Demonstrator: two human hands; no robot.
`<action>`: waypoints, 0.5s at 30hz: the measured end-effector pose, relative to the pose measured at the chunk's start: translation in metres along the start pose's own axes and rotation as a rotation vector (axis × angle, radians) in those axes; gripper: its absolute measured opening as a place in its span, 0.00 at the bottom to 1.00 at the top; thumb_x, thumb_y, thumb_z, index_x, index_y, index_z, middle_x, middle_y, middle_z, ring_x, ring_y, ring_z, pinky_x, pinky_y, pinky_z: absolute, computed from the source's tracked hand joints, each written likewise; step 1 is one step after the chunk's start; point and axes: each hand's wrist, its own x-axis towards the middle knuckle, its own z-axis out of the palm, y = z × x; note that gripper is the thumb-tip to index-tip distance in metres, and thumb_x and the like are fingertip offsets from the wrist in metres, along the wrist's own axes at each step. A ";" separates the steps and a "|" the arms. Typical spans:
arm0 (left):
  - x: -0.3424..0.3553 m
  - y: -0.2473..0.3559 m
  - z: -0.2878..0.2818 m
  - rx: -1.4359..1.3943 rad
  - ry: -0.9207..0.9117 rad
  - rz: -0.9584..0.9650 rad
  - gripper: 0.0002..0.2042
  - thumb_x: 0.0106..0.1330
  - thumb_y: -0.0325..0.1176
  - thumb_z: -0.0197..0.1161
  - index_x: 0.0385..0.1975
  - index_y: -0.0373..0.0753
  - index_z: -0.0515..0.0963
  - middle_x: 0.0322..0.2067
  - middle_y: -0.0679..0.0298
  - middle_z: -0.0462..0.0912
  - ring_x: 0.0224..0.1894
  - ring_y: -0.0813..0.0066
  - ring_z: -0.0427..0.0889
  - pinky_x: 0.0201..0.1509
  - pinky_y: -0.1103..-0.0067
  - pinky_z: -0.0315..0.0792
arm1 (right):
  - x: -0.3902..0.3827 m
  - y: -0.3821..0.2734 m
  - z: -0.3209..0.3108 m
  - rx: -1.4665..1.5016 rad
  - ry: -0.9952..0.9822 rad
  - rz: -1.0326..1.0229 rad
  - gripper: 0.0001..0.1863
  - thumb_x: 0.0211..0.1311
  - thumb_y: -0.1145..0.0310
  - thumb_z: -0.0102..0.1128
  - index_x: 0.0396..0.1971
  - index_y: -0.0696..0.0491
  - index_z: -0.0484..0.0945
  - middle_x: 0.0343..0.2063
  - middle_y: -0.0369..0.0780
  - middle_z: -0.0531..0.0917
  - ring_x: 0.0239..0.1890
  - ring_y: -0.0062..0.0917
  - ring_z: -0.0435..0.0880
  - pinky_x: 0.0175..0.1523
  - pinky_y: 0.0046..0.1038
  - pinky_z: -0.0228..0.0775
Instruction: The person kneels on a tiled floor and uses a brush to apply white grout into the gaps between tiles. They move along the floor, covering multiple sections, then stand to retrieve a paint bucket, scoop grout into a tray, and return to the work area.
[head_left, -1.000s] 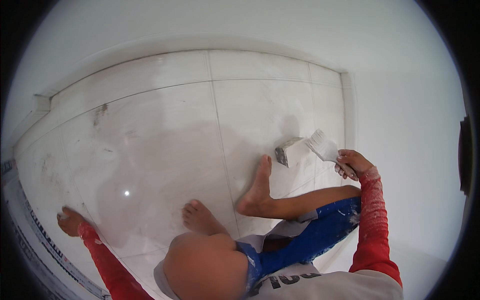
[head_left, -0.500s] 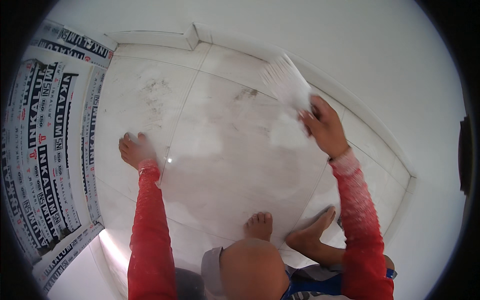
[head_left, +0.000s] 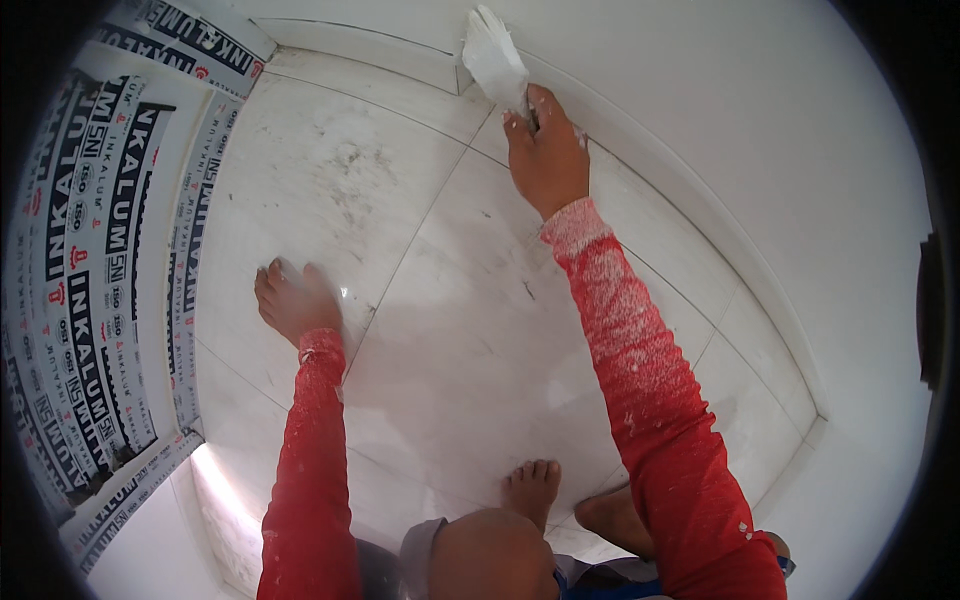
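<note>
The pale tiled floor (head_left: 450, 290) spreads across the middle; the white wall (head_left: 740, 150) curves around its upper and right sides, with a low white skirting (head_left: 360, 48) along its foot; on the left stands a panel (head_left: 85, 280) covered in printed protective film, grey, black and white; the right sleeve (head_left: 640, 370), red and dusted with white, reaches up from the lower right, longer than the left sleeve (head_left: 310, 460), also red; a bare knee (head_left: 490, 560) rises at the lower edge between them; the right hand (head_left: 550, 160) has its fingers clamped on the handle of a flat, white-coated brush (head_left: 494, 60), which is at the top by the skirting corner, bristles pointing away from the person, though whether they touch the wall I cannot tell; the left hand (head_left: 297, 300), slightly blurred, is over the floor near the panel, holding nothing, its fingers a little apart; two bare feet (head_left: 532, 490) show beyond the knee, one partly behind the right sleeve; dark smudges (head_left: 350, 160) mark the tiles.
</note>
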 end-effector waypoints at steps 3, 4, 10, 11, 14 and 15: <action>0.000 -0.001 0.001 0.002 -0.025 -0.001 0.26 0.68 0.46 0.53 0.61 0.37 0.66 0.65 0.50 0.63 0.69 0.56 0.59 0.73 0.63 0.51 | -0.006 0.004 0.002 0.113 -0.038 0.062 0.18 0.64 0.64 0.57 0.51 0.55 0.74 0.32 0.45 0.84 0.35 0.40 0.84 0.45 0.37 0.74; -0.001 -0.002 0.002 0.000 -0.012 0.008 0.26 0.69 0.46 0.52 0.62 0.37 0.65 0.65 0.50 0.62 0.70 0.56 0.58 0.73 0.63 0.50 | -0.006 0.005 0.001 0.133 -0.012 0.067 0.18 0.64 0.64 0.58 0.51 0.55 0.74 0.32 0.45 0.84 0.35 0.39 0.84 0.44 0.37 0.74; -0.001 -0.005 0.005 -0.018 0.016 0.045 0.25 0.67 0.45 0.55 0.60 0.38 0.66 0.64 0.49 0.64 0.69 0.54 0.60 0.70 0.60 0.53 | -0.008 0.000 -0.005 0.156 -0.044 0.066 0.18 0.63 0.67 0.59 0.51 0.55 0.75 0.31 0.45 0.84 0.31 0.35 0.84 0.41 0.34 0.74; 0.000 -0.005 0.004 -0.019 0.001 0.046 0.25 0.68 0.45 0.54 0.60 0.38 0.66 0.64 0.49 0.63 0.69 0.54 0.59 0.71 0.60 0.53 | -0.011 -0.002 -0.006 0.197 -0.094 0.060 0.17 0.63 0.68 0.59 0.51 0.55 0.75 0.30 0.45 0.83 0.31 0.35 0.84 0.41 0.34 0.74; 0.000 -0.004 0.003 -0.036 -0.010 0.039 0.26 0.68 0.46 0.54 0.61 0.38 0.66 0.65 0.49 0.63 0.69 0.53 0.58 0.71 0.59 0.53 | -0.014 -0.001 -0.008 0.151 -0.057 0.173 0.17 0.63 0.70 0.59 0.51 0.55 0.75 0.30 0.45 0.83 0.30 0.35 0.83 0.41 0.34 0.74; 0.000 -0.005 0.003 -0.044 -0.001 0.050 0.26 0.68 0.46 0.54 0.62 0.38 0.66 0.65 0.49 0.63 0.70 0.52 0.58 0.71 0.59 0.52 | -0.014 0.001 -0.007 0.163 -0.013 0.099 0.18 0.62 0.70 0.60 0.51 0.56 0.75 0.30 0.45 0.83 0.31 0.35 0.83 0.41 0.33 0.74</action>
